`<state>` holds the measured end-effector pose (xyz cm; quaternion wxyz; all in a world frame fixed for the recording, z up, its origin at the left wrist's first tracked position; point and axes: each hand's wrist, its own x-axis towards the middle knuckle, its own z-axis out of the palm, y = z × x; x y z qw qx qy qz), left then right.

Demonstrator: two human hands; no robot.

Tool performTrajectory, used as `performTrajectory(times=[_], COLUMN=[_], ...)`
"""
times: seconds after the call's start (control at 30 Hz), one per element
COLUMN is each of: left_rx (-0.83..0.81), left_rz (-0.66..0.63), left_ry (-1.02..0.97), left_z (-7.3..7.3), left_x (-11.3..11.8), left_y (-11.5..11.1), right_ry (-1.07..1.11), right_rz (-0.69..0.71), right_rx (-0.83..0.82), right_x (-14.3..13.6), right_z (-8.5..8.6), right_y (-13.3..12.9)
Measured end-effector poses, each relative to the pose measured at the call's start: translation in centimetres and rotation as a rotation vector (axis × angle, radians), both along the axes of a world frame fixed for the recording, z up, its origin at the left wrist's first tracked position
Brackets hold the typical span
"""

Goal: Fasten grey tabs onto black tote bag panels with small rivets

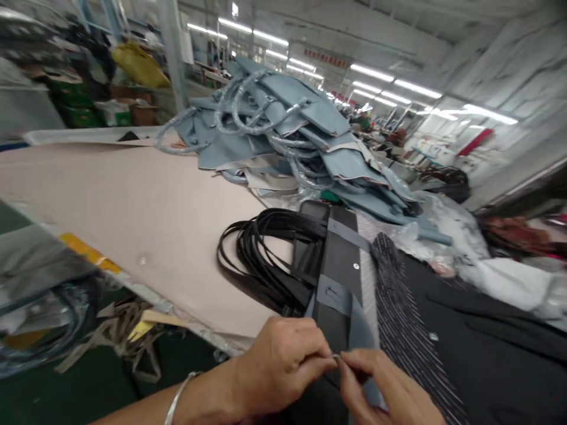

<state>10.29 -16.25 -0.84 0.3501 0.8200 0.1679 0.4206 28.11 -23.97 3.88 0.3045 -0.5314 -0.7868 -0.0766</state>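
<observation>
My left hand (283,363), with a bracelet at the wrist, pinches thumb against forefinger. Facing it, my right hand (385,381) pinches too, its fingertips almost touching the left ones. Between them shows a tiny pale bit (336,356), too small to name. Below and just beyond the fingers lies a stack of black bag panels (341,254) with grey-blue tabs and a small round metal stud. Black straps (261,248) loop out from the left of the stack. Right of it are a dark pinstriped lining (398,301) and black fabric (478,336).
A big heap of blue bag pieces (270,106) with plastic-wrapped handles covers the table's far end. The beige tabletop (146,206) stretches left, its near edge (146,289) running diagonally. Clear plastic wrap (447,230) lies at right. Straps and scraps (128,330) hang below the edge.
</observation>
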Motion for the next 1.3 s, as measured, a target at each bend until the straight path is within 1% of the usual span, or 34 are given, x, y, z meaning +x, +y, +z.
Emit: performTrajectory(times=[0.03, 0.07, 0.17, 0.23, 0.3, 0.33, 0.4, 0.47, 0.53, 0.6, 0.7, 0.8, 0.9, 0.97, 1.03, 1.1, 1.13, 1.17, 1.2, 1.27, 1.3], left_rx=[0.015, 0.038, 0.103, 0.147, 0.202, 0.211, 0.150, 0.009, -0.099, -0.111, -0.077, -0.057, -0.042, -0.043, -0.059, -0.079, -0.087, -0.093, -0.094, -0.100, -0.104], left_rz=[0.025, 0.053, 0.147, 0.185, 0.134, 0.084, 0.015, 0.052, 0.108, 0.111, 0.086, 0.092, 0.097, 0.095, 0.100, 0.104, 0.103, 0.101, 0.101, 0.105, 0.106], left_ry=[-0.029, -0.049, -0.090, -0.106, -0.103, -0.093, -0.053, -0.002, 0.049, 0.054, 0.014, -0.027, -0.032, -0.025, -0.009, 0.009, 0.017, 0.029, 0.033, 0.041, 0.041], left_z=[0.0, -0.1, -0.3, -0.3, -0.6, -0.9, -1.8, -3.1, -4.4, -5.4, -6.0, -6.1, -5.8, -5.2, -4.6, -4.1, -4.0, -3.9, -4.0, -4.3, -4.4], left_x=[0.3, 0.6, 1.5, 1.9, 2.1, 2.2, 2.4, 2.7, 2.9, 3.0, 3.0, 3.2, 3.3, 3.2, 3.0, 2.8, 2.7, 2.6, 2.6, 2.5, 2.5], left_y=[0.3, 0.6, 1.3, 1.5, 1.3, 1.2, 1.1, 1.3, 1.6, 1.9, 2.1, 2.2, 2.3, 2.3, 2.4, 2.3, 2.3, 2.2, 2.1, 1.9, 1.9], right_ry=[0.077, 0.153, 0.337, 0.403, 0.486, 0.581, 0.845, 1.055, 1.111, 1.101, 1.067, 0.998, 0.919, 0.858, 0.782, 0.708, 0.656, 0.587, 0.500, 0.274, 0.158], right_rz=[-0.086, -0.143, -0.218, -0.270, -0.392, -0.465, -0.568, -0.584, -0.575, -0.581, -0.619, -0.665, -0.714, -0.756, -0.791, -0.798, -0.754, -0.669, -0.550, -0.315, -0.251], right_rx=[-0.018, -0.038, -0.139, -0.184, -0.203, -0.228, -0.332, -0.442, -0.485, -0.512, -0.550, -0.592, -0.649, -0.672, -0.659, -0.577, -0.509, -0.445, -0.401, -0.383, -0.403], right_x=[-0.3, -0.5, -0.7, 0.0, 1.7, 3.0, 5.8, 8.4, 10.3, 11.4, 11.9, 12.0, 12.7, 13.4, 13.5, 12.4, 11.3, 9.8, 7.9, 4.0, 2.2], right_z=[-0.2, -0.4, -1.1, -1.6, -2.1, -2.3, -2.8, -3.4, -4.0, -4.8, -5.8, -6.8, -7.4, -7.3, -6.7, -5.7, -5.1, -4.6, -4.1, -3.6, -3.5], right_y=[0.3, 0.6, 1.9, 3.2, 4.7, 5.6, 7.6, 9.6, 11.3, 12.6, 13.8, 14.6, 15.0, 14.9, 14.5, 13.8, 13.4, 12.9, 12.5, 11.8, 11.6])
